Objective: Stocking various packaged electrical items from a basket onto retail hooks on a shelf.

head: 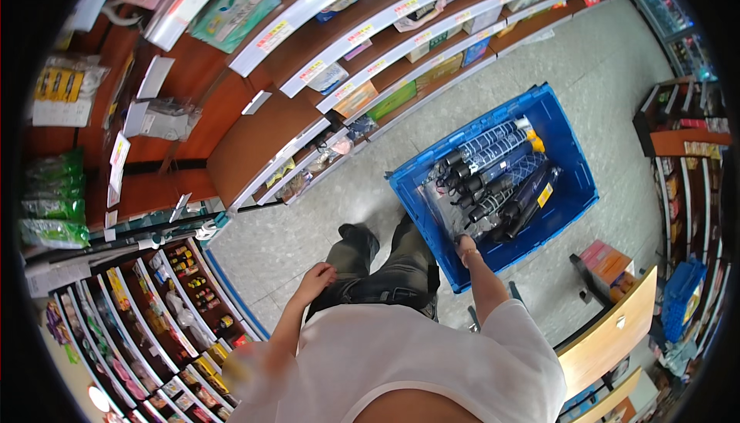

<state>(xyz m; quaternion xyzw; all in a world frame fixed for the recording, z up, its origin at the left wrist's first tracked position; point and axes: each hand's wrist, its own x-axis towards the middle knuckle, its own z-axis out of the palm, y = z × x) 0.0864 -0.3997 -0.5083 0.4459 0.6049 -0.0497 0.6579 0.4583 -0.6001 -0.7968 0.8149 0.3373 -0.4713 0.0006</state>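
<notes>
A blue plastic crate (569, 215) stands on the floor in front of me, to the right. Inside it lie several folded umbrellas (491, 145), dark blue and patterned, with black handles pointing towards me. Clear plastic packaging (445, 203) shows along the crate's left inner side. My right hand (467, 246) reaches into the crate's near corner, just below the umbrella handles. Its fingertips meet something dark, and I cannot tell whether they grip it. My left hand (319, 277) hangs by my left thigh with loosely bent fingers and nothing visible in it.
Shelving with packaged goods (358, 47) runs along the left and far side. A snack rack (173, 301) stands at lower left. At right are a cardboard box (607, 267), a wooden counter panel (613, 325), another blue crate (682, 296) and more shelves (688, 203).
</notes>
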